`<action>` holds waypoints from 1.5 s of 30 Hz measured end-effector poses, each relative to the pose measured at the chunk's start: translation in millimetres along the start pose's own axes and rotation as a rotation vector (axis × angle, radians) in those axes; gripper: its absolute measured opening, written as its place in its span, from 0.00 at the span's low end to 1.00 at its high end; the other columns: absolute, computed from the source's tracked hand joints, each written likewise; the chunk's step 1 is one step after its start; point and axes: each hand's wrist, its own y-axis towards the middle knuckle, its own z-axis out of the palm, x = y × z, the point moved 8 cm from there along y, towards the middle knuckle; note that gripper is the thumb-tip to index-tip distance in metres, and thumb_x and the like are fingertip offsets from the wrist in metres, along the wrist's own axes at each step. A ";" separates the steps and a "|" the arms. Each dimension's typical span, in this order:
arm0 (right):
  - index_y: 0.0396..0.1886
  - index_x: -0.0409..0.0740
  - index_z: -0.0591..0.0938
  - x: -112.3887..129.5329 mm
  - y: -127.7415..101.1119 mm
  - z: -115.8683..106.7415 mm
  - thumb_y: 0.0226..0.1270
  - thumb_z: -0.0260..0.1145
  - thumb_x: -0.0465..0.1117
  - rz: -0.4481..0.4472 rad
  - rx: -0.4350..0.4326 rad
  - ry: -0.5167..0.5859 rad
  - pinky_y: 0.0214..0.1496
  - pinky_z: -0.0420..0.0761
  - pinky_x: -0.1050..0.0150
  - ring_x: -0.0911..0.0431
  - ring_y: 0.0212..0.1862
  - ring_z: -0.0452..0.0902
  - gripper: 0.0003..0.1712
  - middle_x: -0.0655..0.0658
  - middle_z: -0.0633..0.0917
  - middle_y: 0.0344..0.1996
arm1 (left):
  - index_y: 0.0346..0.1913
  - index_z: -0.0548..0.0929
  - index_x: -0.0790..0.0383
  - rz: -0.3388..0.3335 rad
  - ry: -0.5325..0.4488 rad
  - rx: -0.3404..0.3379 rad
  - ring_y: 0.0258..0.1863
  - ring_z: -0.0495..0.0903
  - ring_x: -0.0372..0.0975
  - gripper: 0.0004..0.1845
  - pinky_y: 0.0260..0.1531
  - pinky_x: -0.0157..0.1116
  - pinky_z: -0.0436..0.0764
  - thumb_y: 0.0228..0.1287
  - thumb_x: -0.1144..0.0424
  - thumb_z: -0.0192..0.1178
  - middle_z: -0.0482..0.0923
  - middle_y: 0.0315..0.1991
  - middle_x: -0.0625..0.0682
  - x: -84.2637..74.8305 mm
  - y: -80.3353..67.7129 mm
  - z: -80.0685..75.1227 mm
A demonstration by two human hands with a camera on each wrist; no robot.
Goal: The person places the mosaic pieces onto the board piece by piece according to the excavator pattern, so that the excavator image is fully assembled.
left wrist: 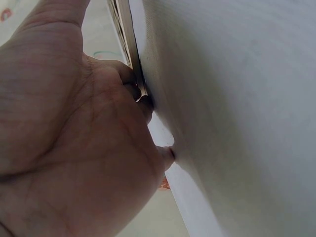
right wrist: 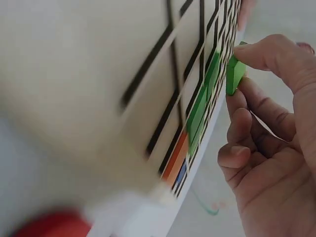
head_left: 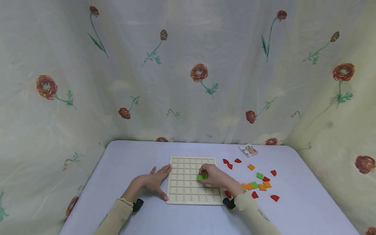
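Observation:
A pale wooden board [head_left: 188, 203] with a square grid lies flat on the table. Beside its left edge my left hand [head_left: 155, 181] rests with fingers spread, touching the rim; its palm side fills much of the left wrist view. Over the middle of the grid, my right hand [head_left: 215, 176] pinches a green square tile [right wrist: 236, 75] between thumb and finger, slightly above the board. Two green tiles [right wrist: 197, 114] sit in neighbouring cells, with an orange tile [right wrist: 176, 160] and a blue piece [right wrist: 181, 173] near them. In the head view my right hand hides part of the grid.
Right of the board lie several loose pieces: red quarter-round ones [head_left: 274, 197], orange squares [head_left: 251, 166] and green squares [head_left: 259, 175]. A small patterned card or packet [head_left: 248, 150] is near the table's back edge. Flowered cloth [head_left: 182, 49] hangs behind and at both sides.

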 end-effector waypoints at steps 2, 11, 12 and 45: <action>0.37 0.50 0.80 4.9 6.9 4.2 0.57 0.72 0.45 -0.015 0.006 -0.008 0.37 0.75 0.68 0.60 0.35 0.72 0.11 0.56 0.78 0.32 | 0.77 0.40 0.61 0.004 0.005 -0.007 0.78 0.36 0.46 0.70 0.73 0.58 0.36 0.41 0.32 0.71 0.34 0.79 0.54 -0.1 0.5 -0.1; 0.37 0.50 0.83 7.3 21.8 14.7 0.58 0.73 0.42 -0.023 0.031 -0.008 0.39 0.76 0.68 0.61 0.35 0.73 0.08 0.56 0.81 0.34 | 0.77 0.40 0.61 0.007 0.001 0.002 0.78 0.35 0.46 0.69 0.73 0.58 0.35 0.42 0.33 0.71 0.34 0.79 0.54 -1.9 2.3 0.3; 0.37 0.50 0.84 6.7 22.5 15.2 0.58 0.73 0.42 -0.026 0.032 0.000 0.40 0.76 0.67 0.61 0.35 0.73 0.08 0.56 0.81 0.34 | 0.77 0.40 0.61 0.006 0.000 0.003 0.78 0.35 0.46 0.69 0.73 0.58 0.35 0.42 0.33 0.71 0.34 0.79 0.54 -2.1 2.3 0.3; 0.51 0.36 0.77 -150.4 -100.1 -93.1 0.62 0.68 0.42 0.355 -0.244 0.072 0.39 0.78 0.61 0.50 0.41 0.70 0.21 0.39 0.78 0.43 | 0.77 0.40 0.62 -0.005 0.015 0.002 0.78 0.35 0.46 0.70 0.73 0.58 0.36 0.41 0.32 0.70 0.34 0.79 0.54 0.1 2.8 1.3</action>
